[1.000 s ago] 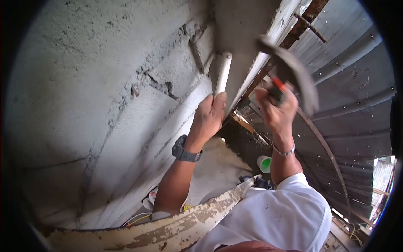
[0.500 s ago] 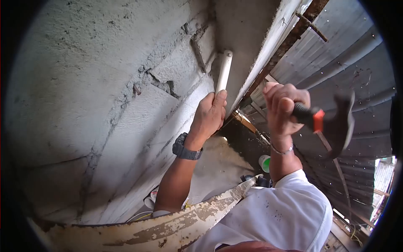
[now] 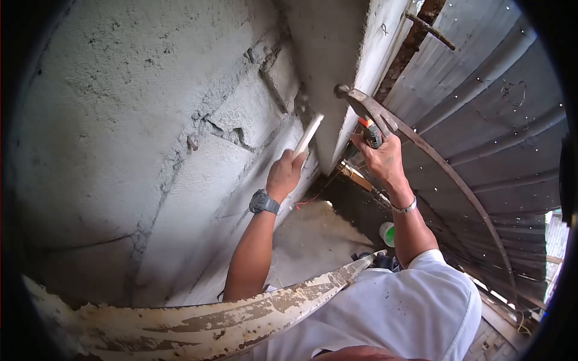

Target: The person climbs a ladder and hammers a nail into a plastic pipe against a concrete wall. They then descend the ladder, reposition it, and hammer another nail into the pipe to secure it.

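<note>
My left hand [image 3: 284, 176], below a dark wristwatch, is closed around a slim white rod [image 3: 310, 133] that points up toward the corner of the concrete wall. The rod's lower end is hidden in my fist. In my right hand [image 3: 385, 161] is a claw hammer [image 3: 366, 107] with a black and orange grip. Its head is raised to the upper right of the rod's tip, apart from it, and overlaps the edge of the concrete column [image 3: 328, 54] in this view.
Broken gaps and a rusty metal stub [image 3: 192, 143] mark the rough wall [image 3: 108, 150]. Corrugated metal sheets [image 3: 481, 114] stand on the right. A peeling curved board [image 3: 205, 325] crosses close in front of me. A white bucket [image 3: 388, 233] sits below.
The hammer has swung up and left, from out at the right to near the column. My left hand and the rod have shifted slightly down, and the rod leans more to the right.
</note>
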Tool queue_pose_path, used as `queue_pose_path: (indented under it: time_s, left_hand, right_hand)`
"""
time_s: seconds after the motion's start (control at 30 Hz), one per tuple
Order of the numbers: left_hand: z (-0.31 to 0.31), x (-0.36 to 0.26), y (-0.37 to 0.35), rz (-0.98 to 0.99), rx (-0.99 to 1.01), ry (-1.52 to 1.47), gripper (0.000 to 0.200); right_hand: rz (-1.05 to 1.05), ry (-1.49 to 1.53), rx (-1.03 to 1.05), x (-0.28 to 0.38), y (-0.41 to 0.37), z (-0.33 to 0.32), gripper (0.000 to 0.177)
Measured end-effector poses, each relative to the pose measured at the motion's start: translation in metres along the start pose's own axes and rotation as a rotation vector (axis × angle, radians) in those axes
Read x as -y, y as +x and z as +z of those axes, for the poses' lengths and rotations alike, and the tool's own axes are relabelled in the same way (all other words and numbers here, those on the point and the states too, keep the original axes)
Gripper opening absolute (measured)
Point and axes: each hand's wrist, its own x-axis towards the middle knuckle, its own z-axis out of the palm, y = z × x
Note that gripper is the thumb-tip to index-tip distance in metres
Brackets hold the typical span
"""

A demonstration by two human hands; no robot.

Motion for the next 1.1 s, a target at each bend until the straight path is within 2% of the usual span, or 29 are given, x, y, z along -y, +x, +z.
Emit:
queue_pose_path:
  time_s: [0.03, 0.1, 0.17, 0.2, 0.3, 0.33, 0.37, 0.43, 0.47, 0.63, 0.7, 0.77, 0.8, 0.83, 0.9, 0.97, 1.03, 1.1]
  left_hand:
    - [0.004, 0.012, -0.013, -0.058, 0.089, 0.069, 0.038]
    - [0.005, 0.003, -0.037, -0.061, 0.033, -0.004, 0.037]
    - [0.007, -0.011, -0.059, -0.092, 0.038, -0.132, 0.035]
    - [0.009, -0.011, -0.063, -0.086, 0.078, -0.141, 0.036]
    - [-0.005, -0.034, -0.056, -0.063, 0.070, -0.161, 0.038]
    - [-0.010, -0.043, -0.051, -0.037, 0.019, -0.151, 0.041]
    - [-0.012, -0.045, -0.047, -0.035, 0.022, -0.147, 0.041]
    - [-0.016, -0.045, -0.039, -0.116, 0.038, -0.258, 0.043]
    - [-0.016, -0.045, -0.035, -0.096, 0.000, -0.250, 0.043]
    - [-0.020, -0.041, -0.028, -0.035, -0.015, -0.272, 0.044]
    - [-0.021, -0.047, -0.029, -0.220, 0.100, -0.602, 0.043]
    - [-0.029, -0.061, -0.030, -0.275, 0.113, -0.691, 0.043]
    - [-0.032, -0.066, -0.031, -0.334, 0.129, -0.780, 0.043]
    - [-0.027, -0.062, -0.032, -0.336, 0.129, -0.780, 0.043]
    - [-0.017, -0.054, -0.031, -0.218, 0.020, -0.669, 0.044]
    - [-0.012, -0.057, -0.031, -0.189, -0.004, -0.689, 0.044]
    - [-0.010, -0.059, -0.031, -0.157, -0.026, -0.707, 0.043]
    - [-0.012, -0.055, -0.030, -0.187, -0.038, -0.735, 0.043]
  right_hand:
    - [-0.067, -0.019, -0.022, -0.002, -0.004, 0.001, 0.030]
    - [0.000, -0.013, 0.017, 0.000, -0.004, 0.001, 0.030]
    - [-0.081, 0.067, -0.001, -0.003, -0.007, 0.005, 0.031]
    - [-0.114, 0.063, -0.017, -0.008, -0.008, 0.010, 0.013]
    - [-0.035, 0.211, -0.037, -0.009, -0.011, 0.017, 0.013]
    - [-0.130, 0.147, -0.075, -0.011, -0.010, 0.017, 0.014]
    - [-0.129, 0.150, -0.079, -0.011, -0.010, 0.016, 0.014]
    - [-0.108, 0.300, -0.064, -0.007, -0.009, 0.011, 0.014]
    - [-0.064, 0.408, -0.069, 0.000, -0.011, 0.010, 0.015]
    - [-0.090, 0.415, -0.110, -0.002, -0.008, 0.005, 0.018]
    - [-0.126, 0.390, -0.112, 0.008, -0.009, 0.003, 0.018]
    - [-0.303, 0.384, -0.179, 0.022, -0.014, 0.002, 0.019]
    - [-0.493, 0.438, -0.158, 0.021, -0.012, 0.002, 0.019]
    - [-0.578, 0.579, -0.109, 0.024, -0.012, 0.007, 0.018]
    - [-0.682, 0.543, -0.132, 0.004, -0.012, 0.021, 0.011]
    - [-0.266, -0.022, -0.006, -0.025, -0.027, 0.032, 0.015]
    - [-0.134, -0.088, 0.094, -0.056, -0.025, 0.055, 0.013]
    - [-0.202, -0.032, 0.043, -0.031, -0.024, 0.046, 0.018]
